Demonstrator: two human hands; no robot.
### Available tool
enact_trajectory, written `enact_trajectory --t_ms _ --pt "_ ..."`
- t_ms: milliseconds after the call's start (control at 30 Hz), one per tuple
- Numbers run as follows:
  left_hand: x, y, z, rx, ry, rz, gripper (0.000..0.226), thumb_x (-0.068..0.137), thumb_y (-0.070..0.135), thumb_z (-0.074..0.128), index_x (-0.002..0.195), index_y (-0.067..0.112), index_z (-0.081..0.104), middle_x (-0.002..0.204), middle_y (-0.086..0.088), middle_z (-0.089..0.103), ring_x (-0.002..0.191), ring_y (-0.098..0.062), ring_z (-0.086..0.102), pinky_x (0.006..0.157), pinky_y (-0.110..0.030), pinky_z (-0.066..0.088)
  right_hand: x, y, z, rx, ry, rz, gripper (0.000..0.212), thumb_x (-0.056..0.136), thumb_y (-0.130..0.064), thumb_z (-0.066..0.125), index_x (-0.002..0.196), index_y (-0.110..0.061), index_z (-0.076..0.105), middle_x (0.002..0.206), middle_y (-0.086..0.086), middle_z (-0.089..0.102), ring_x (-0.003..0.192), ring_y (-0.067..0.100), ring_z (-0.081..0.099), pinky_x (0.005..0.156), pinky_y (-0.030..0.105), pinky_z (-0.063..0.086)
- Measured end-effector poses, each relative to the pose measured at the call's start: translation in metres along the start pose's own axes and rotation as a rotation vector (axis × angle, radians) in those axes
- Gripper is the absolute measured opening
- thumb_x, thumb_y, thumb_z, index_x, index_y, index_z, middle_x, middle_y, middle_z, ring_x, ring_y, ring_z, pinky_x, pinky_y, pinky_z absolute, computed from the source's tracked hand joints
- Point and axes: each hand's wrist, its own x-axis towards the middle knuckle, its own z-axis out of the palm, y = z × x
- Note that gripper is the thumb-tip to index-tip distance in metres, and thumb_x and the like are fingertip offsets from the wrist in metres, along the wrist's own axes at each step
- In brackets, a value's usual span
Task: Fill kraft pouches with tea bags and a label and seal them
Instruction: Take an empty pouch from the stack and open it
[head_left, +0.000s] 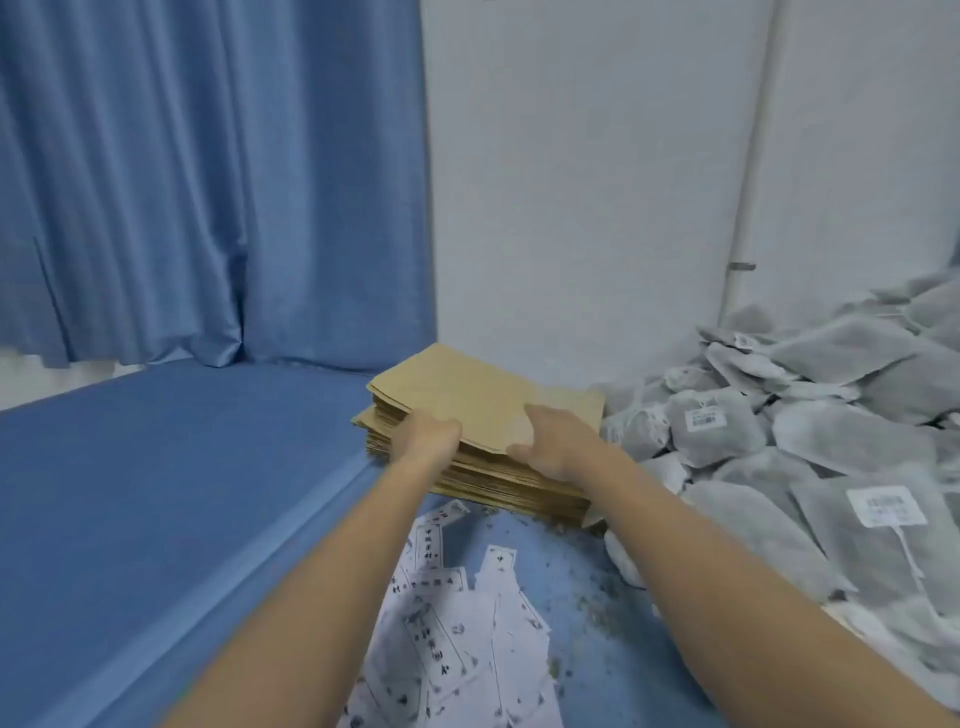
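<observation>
Head view, pouches: stack of kraft pouches at far centre of the blue table, against the white wall; top few fanned slightly off the pile, probably to let one be peeled away.
Head view, left hand: fingers curled over the near-left edge of the stack, gripping the upper pouches; judged to be steadying the pile.
Head view, right hand: laid on the top pouch at its near-right corner, thumb and fingers apparently pinching that edge; blurred, so exact hold uncertain. Judged to be separating a single pouch.
Head view, tea bags: large grey heap on the right, touching the stack's right side and running toward the near right; white tags visible on several. Kept within right-hand reach for filling.
Head view, labels: loose white printed slips scattered near centre, just in front of the stack, between the forearms; handy for either hand.
Head view, debris: small tea crumbs on the table around the labels and near the heap.
Head view, surroundings: blue curtain at far left; pale pipe running down the wall at far right.
Stage, judged: start of a cycle; no pouch yet opened, filled or sealed in view.
Risk, judged: two pouches lifting together from the fanned top.
</observation>
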Motion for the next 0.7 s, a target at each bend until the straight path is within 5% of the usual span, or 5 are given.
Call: enact_trajectory --t_ms 167,300,433,567,700 --pt "0.019 -0.024 0.021 -0.293 -0.062 -0.208 0.026 0.083 0.030 0.064 0.076 0.008 0.053 0.082 -0.013 0.061 0.073 -0.031 0.062 0.074 -0.039 0.057 0.012 0.021 0.029 -0.180 -0.035 0.085 0.080 0.089 -0.063 0.037 0.146 -0.011 0.016 0.145 0.012 0.036 0.133 0.027 0.032 0.108 0.041 0.027" --pt "0.022 -0.028 0.029 -0.441 -0.121 -0.311 0.035 0.079 0.037 0.070 0.083 0.008 0.052 0.093 -0.018 0.063 0.070 -0.030 0.062 0.073 -0.040 0.058 0.004 0.025 0.045 -0.359 0.134 -0.047 0.047 0.095 -0.053 0.034 0.120 -0.014 0.045 0.110 0.008 0.062 0.102 0.026 0.056 0.081 0.034 0.041" --pt "0.012 -0.024 0.031 -0.698 -0.189 -0.381 0.052 0.079 0.040 0.072 0.106 0.000 0.053 0.101 -0.023 0.064 0.079 -0.031 0.065 0.060 -0.035 0.056 -0.015 0.025 0.053 -0.525 0.641 -0.284 0.028 0.058 -0.024 0.087 0.077 -0.014 0.069 0.050 -0.004 0.057 0.048 0.015 0.056 0.040 0.020 0.038" --pt "0.002 -0.011 0.023 -0.950 -0.225 -0.289 0.039 0.088 0.028 0.065 0.119 0.007 0.053 0.107 -0.024 0.064 0.090 -0.038 0.066 0.065 -0.041 0.057 -0.028 0.016 0.055 -0.354 0.883 -0.474 0.024 0.067 0.003 0.066 0.090 -0.002 0.072 0.059 0.002 0.059 0.051 0.018 0.057 0.040 0.022 0.042" --pt "-0.017 0.008 0.007 -0.985 -0.122 -0.165 0.017 0.096 0.001 0.044 0.111 0.001 0.053 0.096 -0.013 0.064 0.083 -0.028 0.062 0.060 -0.041 0.051 -0.045 0.000 0.053 -0.220 0.875 -0.579 0.028 0.084 -0.004 0.045 0.095 -0.002 0.070 0.073 0.005 0.066 0.061 0.021 0.062 0.049 0.027 0.051"
